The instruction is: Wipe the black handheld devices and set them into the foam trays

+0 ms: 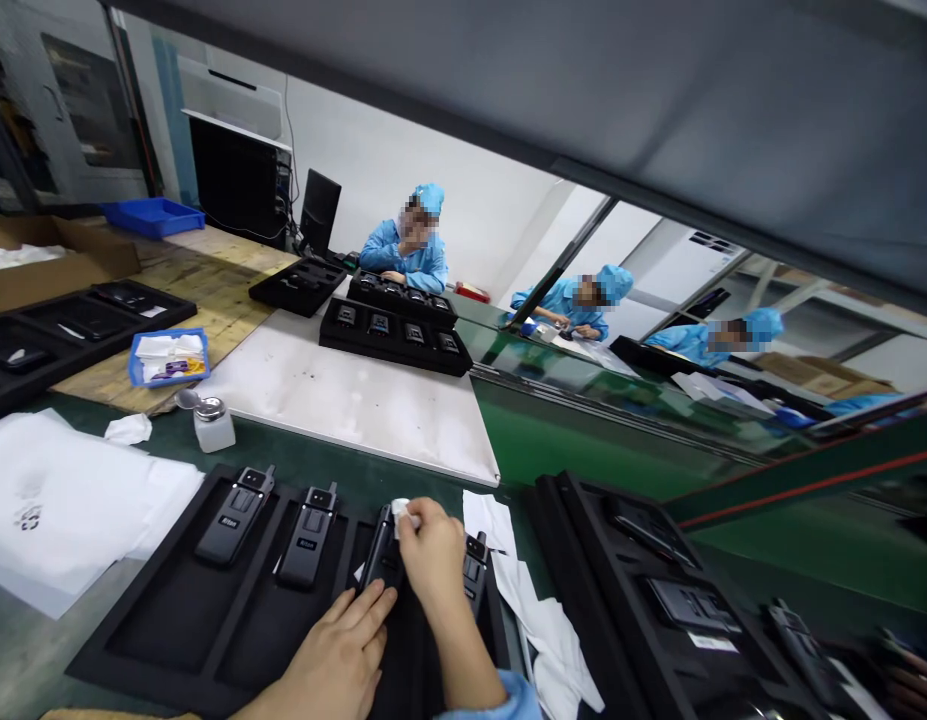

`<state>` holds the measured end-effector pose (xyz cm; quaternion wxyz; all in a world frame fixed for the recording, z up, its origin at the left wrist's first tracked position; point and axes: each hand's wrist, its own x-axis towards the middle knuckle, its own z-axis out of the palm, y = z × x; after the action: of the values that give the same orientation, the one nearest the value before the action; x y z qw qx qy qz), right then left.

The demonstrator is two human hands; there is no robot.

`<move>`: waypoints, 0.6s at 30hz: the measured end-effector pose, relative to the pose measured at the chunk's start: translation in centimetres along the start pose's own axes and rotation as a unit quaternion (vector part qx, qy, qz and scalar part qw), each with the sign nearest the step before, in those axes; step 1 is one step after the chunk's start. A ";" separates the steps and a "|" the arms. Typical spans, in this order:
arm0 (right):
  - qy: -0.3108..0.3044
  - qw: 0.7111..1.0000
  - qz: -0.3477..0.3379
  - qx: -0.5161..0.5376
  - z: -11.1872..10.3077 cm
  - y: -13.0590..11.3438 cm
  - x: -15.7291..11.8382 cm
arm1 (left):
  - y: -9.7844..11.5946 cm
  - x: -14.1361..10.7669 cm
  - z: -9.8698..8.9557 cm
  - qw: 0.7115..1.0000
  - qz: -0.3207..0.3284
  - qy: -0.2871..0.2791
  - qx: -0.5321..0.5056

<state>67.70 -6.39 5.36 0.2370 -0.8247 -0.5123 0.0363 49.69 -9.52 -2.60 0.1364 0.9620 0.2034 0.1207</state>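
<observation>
A black foam tray (163, 610) lies before me with several black handsets with stub antennas in its slots. My right hand (433, 555) pinches a small white wipe (400, 508) against the top of one handset (380, 552). At that handset's lower end rests my left hand (335, 645), its fingers stretched out and lying on the body. Two more handsets, one at the far left (234, 515) and one beside it (308, 537), lie face up to the left. Another handset (474, 572) is partly covered by my right hand and wrist.
White tissues (534, 620) lie right of the tray, beside stacked foam trays (620, 600) with handsets. Left are white bags (73, 500), a dispenser bottle (213, 425) and a blue bin (169, 357). Farther back sit filled trays (395, 345) and co-workers in blue (407, 250).
</observation>
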 end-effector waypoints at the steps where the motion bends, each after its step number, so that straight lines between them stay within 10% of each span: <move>1: -0.006 1.000 -0.016 0.002 0.4 -0.6 0.0 | 0.0 0.0 -0.1 1.000 -0.003 0.004 0.001; 11: 0.005 0.997 0.067 -0.034 -1.1 2.1 0.2 | -0.2 -0.1 0.9 0.999 0.006 0.035 0.017; 18: 0.001 1.000 0.000 -0.004 0.8 -1.3 0.2 | 0.0 0.0 0.0 0.996 0.008 0.089 0.029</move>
<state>66.46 -5.45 5.24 0.2345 -0.8256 -0.5121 0.0334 49.66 -9.51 -2.57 0.0883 0.9525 0.2108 0.2013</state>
